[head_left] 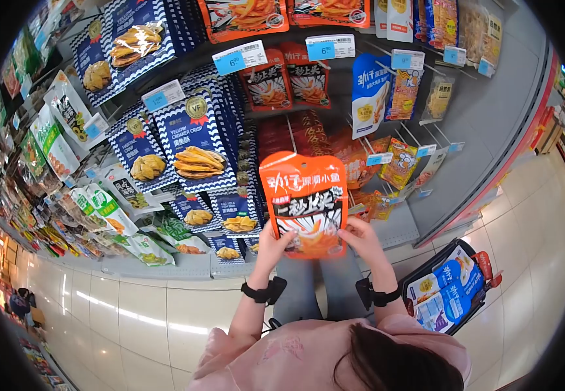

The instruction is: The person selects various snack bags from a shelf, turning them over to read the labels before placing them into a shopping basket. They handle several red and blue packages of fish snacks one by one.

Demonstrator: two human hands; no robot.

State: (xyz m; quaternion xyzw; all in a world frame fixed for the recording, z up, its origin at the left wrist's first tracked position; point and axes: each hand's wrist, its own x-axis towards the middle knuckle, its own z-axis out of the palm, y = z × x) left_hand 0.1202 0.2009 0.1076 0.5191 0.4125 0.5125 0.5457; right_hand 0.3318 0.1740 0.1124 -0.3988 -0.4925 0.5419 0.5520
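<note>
An orange-red snack pouch (303,176) with a black middle panel and white lettering is held upright in front of the shelves, with a hang hole at its top edge. My left hand (275,245) grips its lower left edge, thumb on the front. At the lower right edge, my right hand (363,237) pinches the same pouch. The fingers behind it are hidden. Just beyond it, similar orange-red pouches (266,83) hang on the rack under a price tag (239,58). Each wrist wears a black strap.
Blue-and-white fish crisp bags (191,140) hang in rows to the left, with green-and-white bags (110,208) farther left. A blue-and-white pouch (370,98) and small yellow packets (400,163) hang to the right. A black basket (402,294) holding blue packages (445,290) stands on the tiled floor.
</note>
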